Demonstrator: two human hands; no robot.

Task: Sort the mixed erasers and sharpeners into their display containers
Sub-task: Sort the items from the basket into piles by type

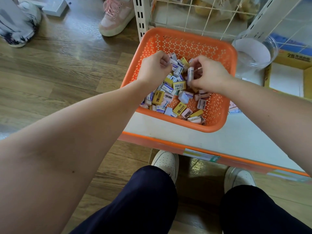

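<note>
Erasers and sharpeners (175,97), yellow, white and pink blocks, lie heaped in the orange perforated plastic basket (217,114). Left hand (154,69) pinches one pale piece (173,61); right hand (210,74) curls round what seems a lilac sharpener (190,74), both held above the heap for sorting. A clear round plastic tub (253,53) waits at the basket's two o'clock.

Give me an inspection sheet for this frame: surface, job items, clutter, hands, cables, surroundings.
Surface: white shelf, orange front edge, over wood floor.
Job's things: orange basket holds mixed erasers and sharpeners; clear tub and yellow carton to its right.
Clutter: nothing seen.
Grippers: both over the basket; left hand pinches a pale piece, right hand curls its fingers round a lilac piece.
Cables: nothing seen.
Surroundings: wire grid behind the basket; a pink shoe on the floor.
</note>
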